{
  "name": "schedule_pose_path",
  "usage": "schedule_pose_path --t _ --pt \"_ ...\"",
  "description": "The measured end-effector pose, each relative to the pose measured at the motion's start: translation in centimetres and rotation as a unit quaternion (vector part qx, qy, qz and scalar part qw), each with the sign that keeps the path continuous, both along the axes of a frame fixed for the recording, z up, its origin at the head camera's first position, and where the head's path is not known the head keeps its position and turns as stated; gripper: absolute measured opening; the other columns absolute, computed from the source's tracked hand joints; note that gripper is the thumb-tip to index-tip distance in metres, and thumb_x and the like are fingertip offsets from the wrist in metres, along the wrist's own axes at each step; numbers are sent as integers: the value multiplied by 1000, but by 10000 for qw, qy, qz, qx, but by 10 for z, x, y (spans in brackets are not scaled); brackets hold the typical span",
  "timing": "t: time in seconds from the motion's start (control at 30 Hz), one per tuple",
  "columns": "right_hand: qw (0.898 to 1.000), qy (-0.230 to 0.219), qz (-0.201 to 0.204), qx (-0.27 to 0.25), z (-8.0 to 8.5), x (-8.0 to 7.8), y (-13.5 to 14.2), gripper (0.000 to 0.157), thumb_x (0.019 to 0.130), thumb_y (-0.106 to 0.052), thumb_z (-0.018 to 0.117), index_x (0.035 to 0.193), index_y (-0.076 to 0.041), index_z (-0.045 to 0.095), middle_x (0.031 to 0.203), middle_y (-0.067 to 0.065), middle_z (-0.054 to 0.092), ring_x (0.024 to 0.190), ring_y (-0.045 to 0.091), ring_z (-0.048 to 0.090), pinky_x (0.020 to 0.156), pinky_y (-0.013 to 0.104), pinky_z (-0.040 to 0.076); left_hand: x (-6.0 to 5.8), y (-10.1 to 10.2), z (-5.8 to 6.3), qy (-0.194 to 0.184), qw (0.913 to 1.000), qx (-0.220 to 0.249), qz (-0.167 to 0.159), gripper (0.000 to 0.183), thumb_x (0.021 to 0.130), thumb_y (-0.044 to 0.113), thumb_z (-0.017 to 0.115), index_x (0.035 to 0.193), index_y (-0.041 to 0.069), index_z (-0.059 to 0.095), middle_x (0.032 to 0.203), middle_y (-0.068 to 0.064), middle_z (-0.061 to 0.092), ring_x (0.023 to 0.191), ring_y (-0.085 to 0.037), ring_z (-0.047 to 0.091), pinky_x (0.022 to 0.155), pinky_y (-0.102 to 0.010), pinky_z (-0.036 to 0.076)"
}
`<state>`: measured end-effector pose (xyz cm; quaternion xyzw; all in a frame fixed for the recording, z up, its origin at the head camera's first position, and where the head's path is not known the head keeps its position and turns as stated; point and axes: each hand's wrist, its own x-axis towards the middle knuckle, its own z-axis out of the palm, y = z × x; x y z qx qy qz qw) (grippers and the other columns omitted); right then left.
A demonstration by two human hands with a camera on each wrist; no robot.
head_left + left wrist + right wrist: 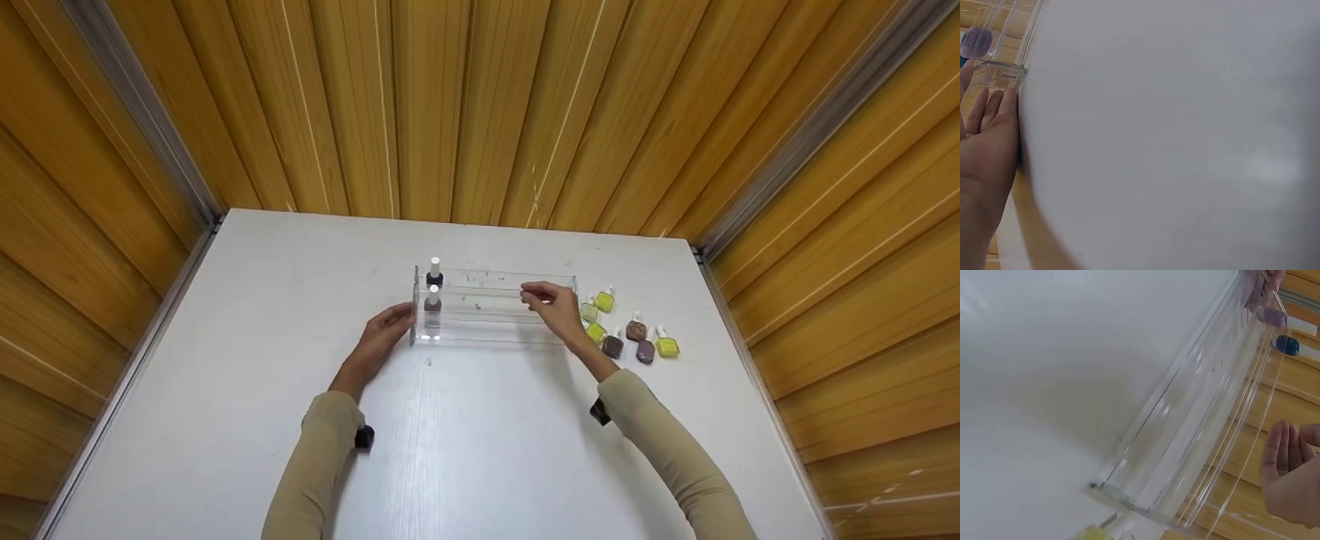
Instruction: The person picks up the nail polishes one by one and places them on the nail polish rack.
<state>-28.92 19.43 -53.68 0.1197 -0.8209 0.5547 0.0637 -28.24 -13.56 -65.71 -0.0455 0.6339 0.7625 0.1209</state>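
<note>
A clear stepped rack stands on the table. At its left end, a dark nail polish bottle with a white cap is on the back step. A mauve nail polish bottle stands one step nearer. My left hand rests against the rack's left end panel, its fingers extended in the left wrist view. Over the right part of the rack hovers my right hand, fingers loosely bent with thumb near the fingertips. Nothing shows between them in the right wrist view.
Right of the rack lie several loose nail polish bottles, among them a yellow bottle, a dark purple bottle and a glittery brown bottle. Behind the white table rises a wood-patterned wall.
</note>
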Motion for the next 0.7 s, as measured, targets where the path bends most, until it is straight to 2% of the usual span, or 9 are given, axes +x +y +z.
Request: schedule_pose_path --t 0.07,0.17,0.3,0.5,0.57,0.7 --pt "10000 17 -64 27 9 4 12 19 95 5 67 110 15 71 105 35 72 94 49 71 76 39 65 0 1 0 -15 10000 -15 24 52 101 22 67 148 6 50 157 -15 48 150 -27 40 129 -38 30" --pt "9998 -67 -179 -107 14 4 27 20 95 5 66 112 16 70 106 37 70 97 51 70 79 41 65 0 0 1 -23 10000 -20 38 50 101 20 66 147 6 51 156 -14 49 150 -26 42 129 -38 30" --pt "9984 -280 -280 -410 8 -3 45 22 97 6 63 115 17 68 109 39 69 98 48 71 82 44 64 2 -3 1 11 10000 -11 45 48 102 19 63 147 5 50 156 -15 49 150 -28 41 129 -38 30" --pt "9923 -599 -697 -828 -14 -14 84 26 99 2 63 120 16 66 108 32 72 85 16 76 74 22 64 2 -2 0 131 9998 121 22 48 102 16 64 146 3 51 155 -17 50 149 -28 42 128 -39 31" --pt "9906 -698 -848 -813 -15 -14 97 27 99 -1 63 121 15 66 105 25 75 82 7 74 74 20 63 2 -2 0 138 9997 183 50 48 101 15 64 145 2 52 155 -18 50 149 -28 42 128 -39 31" --pt "9878 -881 -1180 -499 -16 -11 123 28 102 -6 61 124 10 66 103 12 77 83 2 72 79 22 64 1 -1 -2 140 9997 179 33 49 101 16 65 146 3 51 155 -17 49 150 -29 41 128 -38 31"
